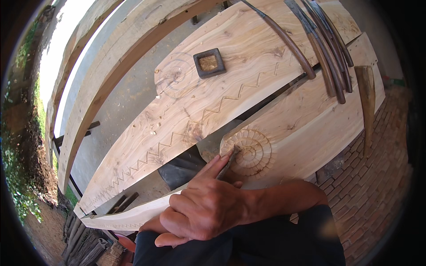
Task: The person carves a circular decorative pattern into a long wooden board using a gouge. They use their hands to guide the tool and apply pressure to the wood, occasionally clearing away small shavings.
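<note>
A slim metal carving tool [227,167], likely a chisel or gouge, meets the edge of a round, ringed carving [254,153] on the nearer pale wooden board [317,119]. Lying along its shaft are the fingers of my left hand [214,166], with a fingertip on the other side. My right hand [206,210] crosses over the left and closes around the tool's rear end, its thumb sticking out toward me. Both hands hide the handle and most of my left palm. Across a gap, a larger board [248,48] bears a carved zigzag line and faint drawn circles.
A dark square dish [209,63] stands on the larger board among wood chips. Several long-handled carving tools [326,57] lie at the far right, one apart [286,37]. A wooden club [366,104] rests near the right edge. Curved timbers [106,80] arch on the left; brick paving [359,186] lies right.
</note>
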The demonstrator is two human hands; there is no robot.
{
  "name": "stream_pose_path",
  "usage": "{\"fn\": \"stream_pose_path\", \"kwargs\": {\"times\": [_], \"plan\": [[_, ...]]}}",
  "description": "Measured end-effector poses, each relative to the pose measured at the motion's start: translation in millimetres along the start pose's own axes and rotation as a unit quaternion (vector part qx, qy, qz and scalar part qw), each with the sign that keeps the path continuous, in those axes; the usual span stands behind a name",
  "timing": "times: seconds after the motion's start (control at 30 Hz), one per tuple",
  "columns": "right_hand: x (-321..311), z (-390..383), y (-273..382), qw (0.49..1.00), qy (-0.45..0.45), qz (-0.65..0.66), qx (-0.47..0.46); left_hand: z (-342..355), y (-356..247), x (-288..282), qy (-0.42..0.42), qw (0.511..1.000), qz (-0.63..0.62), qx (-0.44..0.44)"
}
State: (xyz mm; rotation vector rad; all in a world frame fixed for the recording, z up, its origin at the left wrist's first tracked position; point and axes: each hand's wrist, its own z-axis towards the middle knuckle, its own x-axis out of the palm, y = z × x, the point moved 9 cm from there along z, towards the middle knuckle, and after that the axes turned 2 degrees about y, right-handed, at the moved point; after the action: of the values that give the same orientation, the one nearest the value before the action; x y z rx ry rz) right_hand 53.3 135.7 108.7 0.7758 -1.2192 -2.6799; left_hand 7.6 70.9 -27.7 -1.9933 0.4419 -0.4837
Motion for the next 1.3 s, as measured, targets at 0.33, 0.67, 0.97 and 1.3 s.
{"fn": "stream_pose_path", "kwargs": {"times": [0.33,0.67,0.97,1.3], "plan": [[-3,0,-3,0.999,-0.016,0.029,0.004,2,0,-1,0.000,1.000,0.009,0.000],[-3,0,-4,0.999,-0.025,0.017,0.011,-1,-1,0,-0.017,1.000,0.009,-0.001],[-23,18,-19,0.995,-0.037,0.072,0.059,7,-8,-5,-0.021,1.000,0.000,-0.001],[-8,18,-29,0.996,-0.033,0.058,0.059,9,-7,-5,-0.052,0.998,0.046,0.013]]}}
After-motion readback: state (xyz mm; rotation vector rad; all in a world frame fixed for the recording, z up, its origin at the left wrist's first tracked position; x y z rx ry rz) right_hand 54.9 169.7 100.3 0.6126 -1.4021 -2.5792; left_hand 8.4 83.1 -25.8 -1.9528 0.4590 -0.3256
